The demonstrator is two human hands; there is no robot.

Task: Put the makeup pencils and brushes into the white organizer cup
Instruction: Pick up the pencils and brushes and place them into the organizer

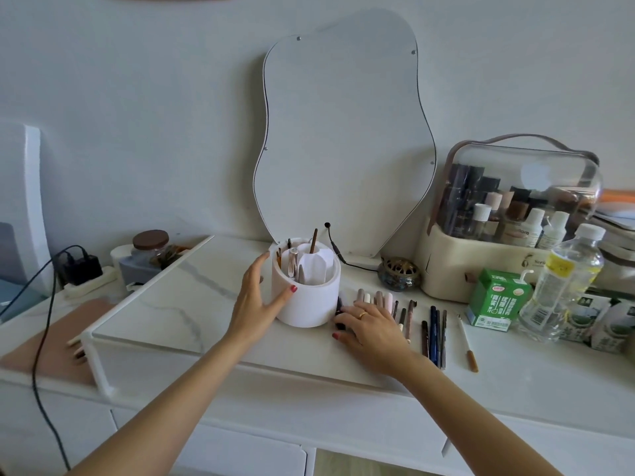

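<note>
While the left hand [258, 297] lies with spread fingers against the left wall of the white organizer cup [307, 297], the cup stands upright on the marble-patterned tabletop [165, 304], in front of the wavy mirror [340, 132]. Several brushes and pencils already stand in its compartments (one brown handle [313, 240] rises highest). Just right of the cup, the right hand [367, 329] rests palm down over a dark item; whether the fingers pinch it, I cannot tell. Beside this hand a row of makeup pencils [433, 333] lies flat on the tabletop. Further right stand a green carton [498, 298] and a clear bottle [563, 283].
</note>
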